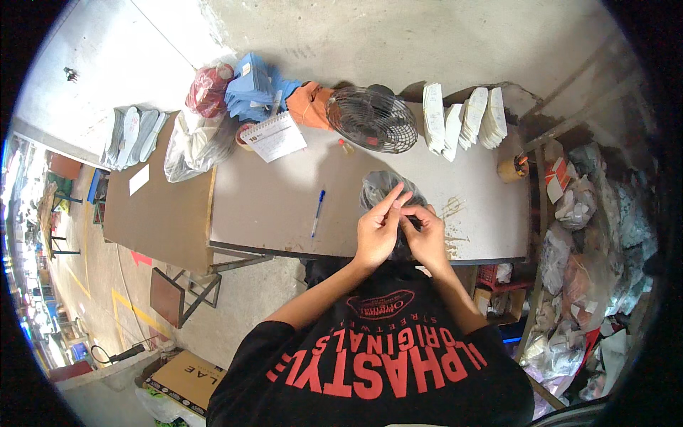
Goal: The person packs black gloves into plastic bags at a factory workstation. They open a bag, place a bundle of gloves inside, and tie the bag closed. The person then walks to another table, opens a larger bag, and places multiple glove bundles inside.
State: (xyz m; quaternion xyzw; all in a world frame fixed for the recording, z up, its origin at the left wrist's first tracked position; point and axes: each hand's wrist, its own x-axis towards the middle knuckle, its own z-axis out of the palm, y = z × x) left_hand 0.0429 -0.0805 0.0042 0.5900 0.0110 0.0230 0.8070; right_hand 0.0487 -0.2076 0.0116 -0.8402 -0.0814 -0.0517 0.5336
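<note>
The left hand and right hand meet over a plastic bag; whether they pinch it, I cannot tell. A pen lies on the surface.

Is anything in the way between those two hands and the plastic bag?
Nothing visible is: the left hand and right hand are right at the plastic bag. The fan is beyond it, and the pen lies off to the left.

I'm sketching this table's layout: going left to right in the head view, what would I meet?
Grey stacked pieces → spiral calendar → blue pen → plastic bag → white stacks → brown holder.
</note>
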